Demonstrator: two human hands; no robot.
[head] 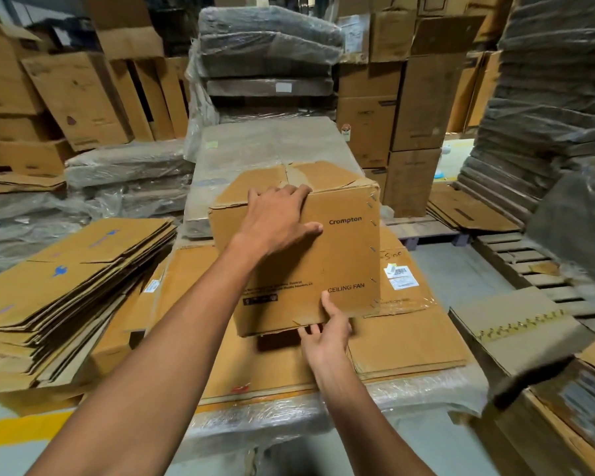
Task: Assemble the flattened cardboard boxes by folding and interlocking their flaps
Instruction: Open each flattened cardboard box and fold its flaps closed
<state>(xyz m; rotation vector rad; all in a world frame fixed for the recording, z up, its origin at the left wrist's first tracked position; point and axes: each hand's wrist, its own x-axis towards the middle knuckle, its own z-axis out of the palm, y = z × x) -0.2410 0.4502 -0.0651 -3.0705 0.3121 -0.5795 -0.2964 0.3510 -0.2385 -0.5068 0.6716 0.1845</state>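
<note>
A brown cardboard box [344, 255] printed "Crompton" and "CEILING FAN" stands formed and tilted in the middle of the head view, over flat cardboard sheets [409, 345]. Its top flaps are folded in and meet at a seam. My left hand [275, 218] grips the box's upper front edge, with the fingers over the top flaps and the thumb on the front face. My right hand [327, 331] pinches the lower front edge, thumb on the face and fingers underneath.
A thick stack of flattened boxes [66, 286] lies to the left. A plastic-wrapped bundle [272, 142] sits right behind the box. A wooden pallet [529, 269] and a grey flattened box [516, 331] are to the right, under a tall wrapped stack [547, 97].
</note>
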